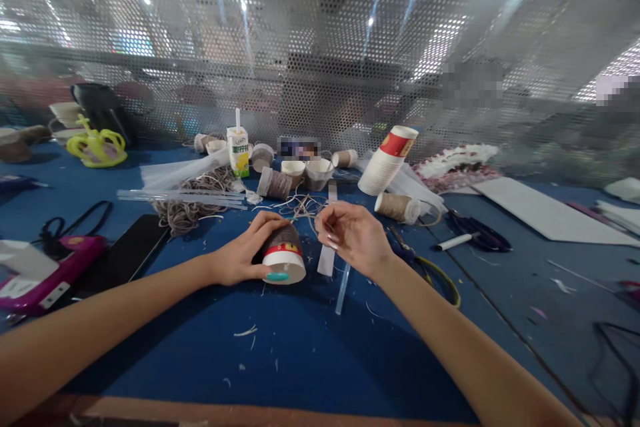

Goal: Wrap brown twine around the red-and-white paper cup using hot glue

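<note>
My left hand (249, 245) is wrapped around a paper cup (283, 265) just above the blue table. Grey-brown yarn covers the cup's narrow far part, while a red printed band and white rim show toward me. To the right of the cup, my right hand (353, 238) is raised with fingers pinched together by a thin yarn strand (314, 221); the grip itself is partly hidden. Loose yarn ends (300, 203) lie just beyond both hands. Under the right hand are a white strip (326, 260) and a clear glue stick (343, 290).
Behind stand a drink carton (238, 150), several yarn-wrapped cups (275, 183) and a leaning cup stack (383, 167). A yarn heap (183, 213), phone (127, 250) and magenta power strip (75, 267) lie left. Scissors (420, 257), a marker (454, 241) and white board (550, 210) lie right.
</note>
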`<action>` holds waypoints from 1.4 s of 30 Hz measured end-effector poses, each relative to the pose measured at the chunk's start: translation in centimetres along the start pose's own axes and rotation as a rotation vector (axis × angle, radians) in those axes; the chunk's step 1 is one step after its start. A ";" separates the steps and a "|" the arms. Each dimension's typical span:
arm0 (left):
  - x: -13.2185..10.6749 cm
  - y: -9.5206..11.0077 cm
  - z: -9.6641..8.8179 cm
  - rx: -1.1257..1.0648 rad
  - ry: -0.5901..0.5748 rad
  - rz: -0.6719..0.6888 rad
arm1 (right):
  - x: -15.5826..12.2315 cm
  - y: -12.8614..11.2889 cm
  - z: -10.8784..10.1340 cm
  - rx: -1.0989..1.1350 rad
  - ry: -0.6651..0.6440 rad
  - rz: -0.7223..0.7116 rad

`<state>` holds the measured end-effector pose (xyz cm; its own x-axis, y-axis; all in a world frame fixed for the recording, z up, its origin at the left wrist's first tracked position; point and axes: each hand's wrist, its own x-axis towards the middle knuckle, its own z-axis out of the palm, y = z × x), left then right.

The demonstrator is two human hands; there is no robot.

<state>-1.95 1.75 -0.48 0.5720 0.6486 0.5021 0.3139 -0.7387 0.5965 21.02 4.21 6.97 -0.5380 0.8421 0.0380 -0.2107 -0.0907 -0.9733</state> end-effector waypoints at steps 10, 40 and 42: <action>-0.3 0.3 0.4 -0.033 0.174 0.082 | -0.1 2.0 0.6 0.021 -0.059 -0.019; 0.0 0.4 0.5 0.101 0.262 0.436 | 0.1 3.4 0.3 -0.073 -0.089 0.043; 0.0 0.3 0.5 0.097 0.266 0.442 | 0.1 3.4 0.3 -0.092 -0.078 0.043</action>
<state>-1.50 1.47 -0.62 0.4574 0.2865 0.8418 0.1620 -0.9577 0.2379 19.99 3.80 3.73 -0.6074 0.7943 0.0094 -0.1120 -0.0740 -0.9910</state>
